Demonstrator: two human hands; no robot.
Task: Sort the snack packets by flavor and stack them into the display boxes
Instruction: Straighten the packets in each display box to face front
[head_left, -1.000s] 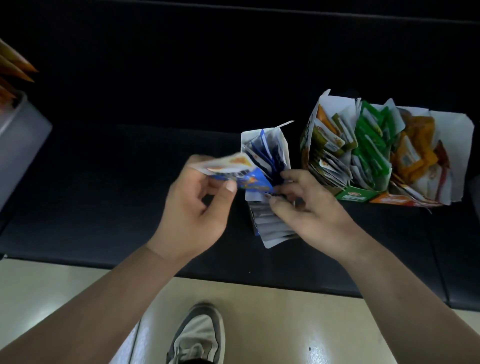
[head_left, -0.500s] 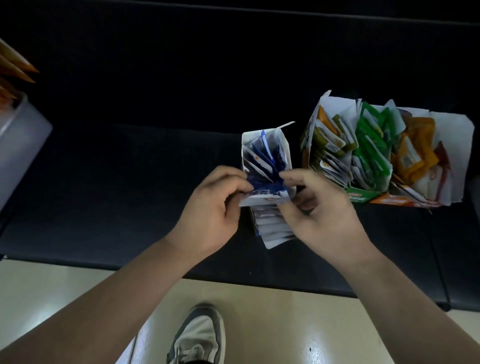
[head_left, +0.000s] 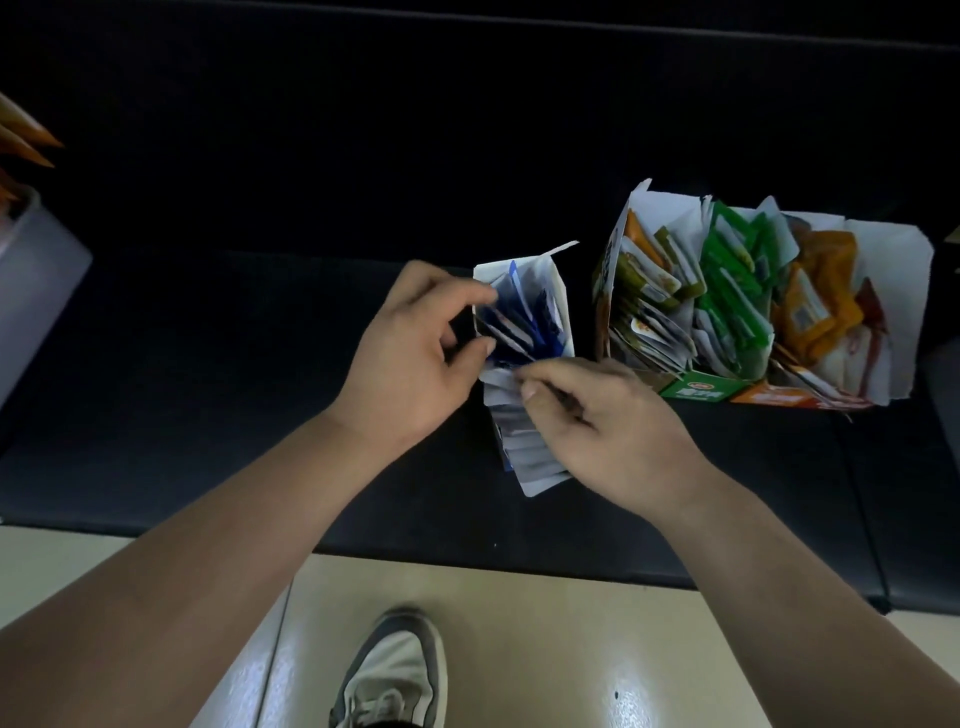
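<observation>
Black padded bench (head_left: 260, 364) fills most of the head view, with pale floor (head_left: 571, 649) and a grey shoe (head_left: 395, 675) below it. On the bench stands a blue display box (head_left: 558, 291), packed with blue packets (head_left: 524, 322) standing on edge. Just to its right, three filled boxes sit side by side, holding olive packets (head_left: 649, 291), green packets (head_left: 732, 291) and orange packets (head_left: 815, 301).

The left hand (head_left: 410, 358) is curled at the box's left wall, which forefinger and thumb seem to grip. The right hand (head_left: 613, 421) pinches the white edges of the near packets between thumb and forefinger. The hands are close together over the box.

At the far left, a grey bin (head_left: 36, 291) holds more orange packets (head_left: 26, 140).

Likely risks: the row is tight and fans out, so pressing it could buckle a packet or pop neighbours out. The box is thin card and could tip or slide if the steadying hand slackens.
</observation>
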